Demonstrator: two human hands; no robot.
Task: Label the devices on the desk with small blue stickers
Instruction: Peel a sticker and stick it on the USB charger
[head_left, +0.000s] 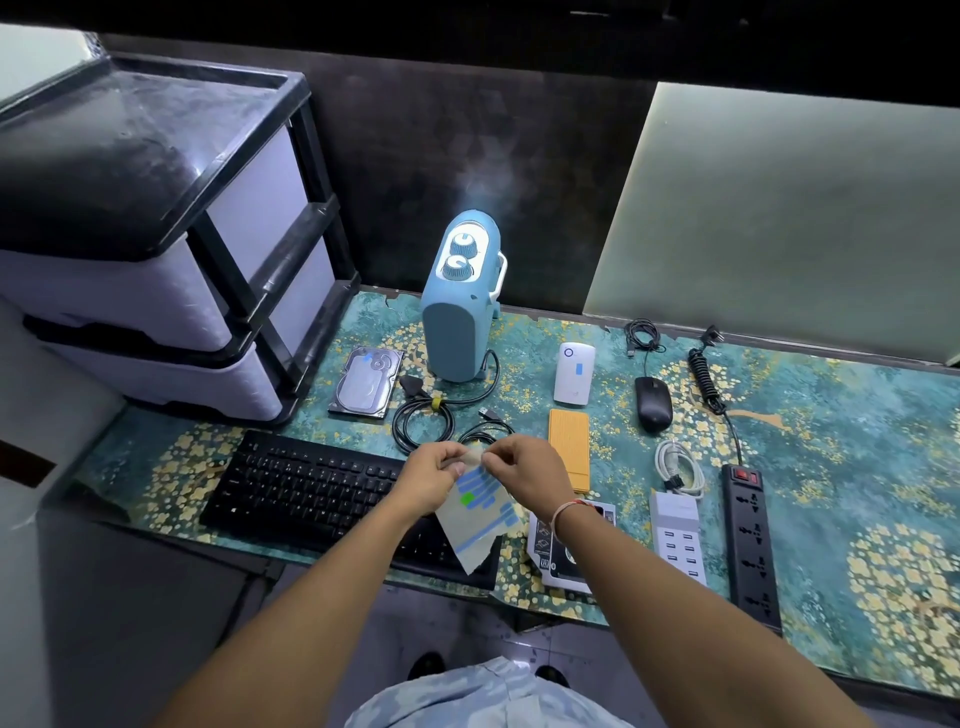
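My left hand (434, 480) and my right hand (524, 475) both pinch the top edge of a translucent sticker sheet (480, 525) that carries several blue strips and one green square. The sheet hangs over the right end of a black keyboard (311, 488). A blue sticker shows on the hard drive (368, 382) and on the white router (574, 373). Also on the desk lie a blue heater (457, 317), an orange power bank (570, 449), a black mouse (653, 404), a white USB hub (678, 535) and a black power strip (750, 545).
A black-framed drawer unit (156, 249) stands at the desk's left end. Coiled black cables (426, 423) lie behind the keyboard, a white cable (680, 470) near the hub. A frosted panel (779, 223) leans at the back right. A boxed item (566, 551) sits under my right wrist.
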